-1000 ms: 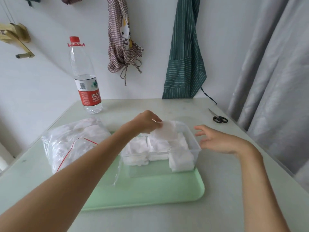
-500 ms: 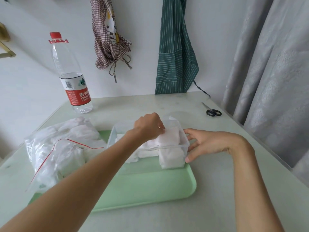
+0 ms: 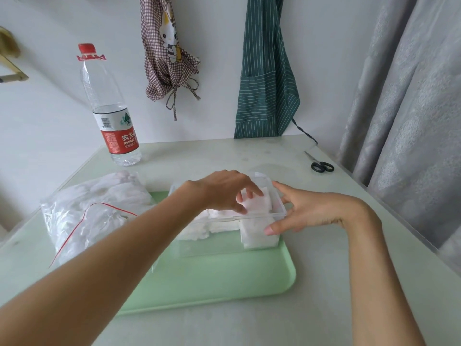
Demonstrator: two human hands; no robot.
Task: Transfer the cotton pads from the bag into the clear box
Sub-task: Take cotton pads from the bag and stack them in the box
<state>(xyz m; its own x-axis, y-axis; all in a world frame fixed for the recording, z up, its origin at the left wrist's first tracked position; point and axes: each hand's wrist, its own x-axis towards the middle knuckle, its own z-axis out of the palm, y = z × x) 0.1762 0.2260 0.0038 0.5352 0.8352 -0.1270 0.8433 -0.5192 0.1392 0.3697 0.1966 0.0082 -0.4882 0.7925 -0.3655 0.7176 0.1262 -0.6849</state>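
We see our left hand (image 3: 224, 191) over the clear box (image 3: 280, 216), its fingers spread and pressing on the top cotton pads (image 3: 257, 204) at the right end of the box. Our right hand (image 3: 304, 211) is at 3 o'clock of the box; the thumb lies on the front wall near the right corner and the other fingers touch the right rim, so this hand grips the box. The two hands are close together but do not touch.

The box stands on the green tray (image 3: 224, 278), and white pads fill it almost to the rim. The plastic bag (image 3: 94, 208) with a red zip line lies at 9 o'clock of the box, partly on the tray, and holds more pads.

On the table (image 3: 324, 295), a water bottle (image 3: 109, 113) stands at 11 o'clock, and black scissors (image 3: 321, 166) lie at 2 o'clock. Two aprons hang on the wall behind.
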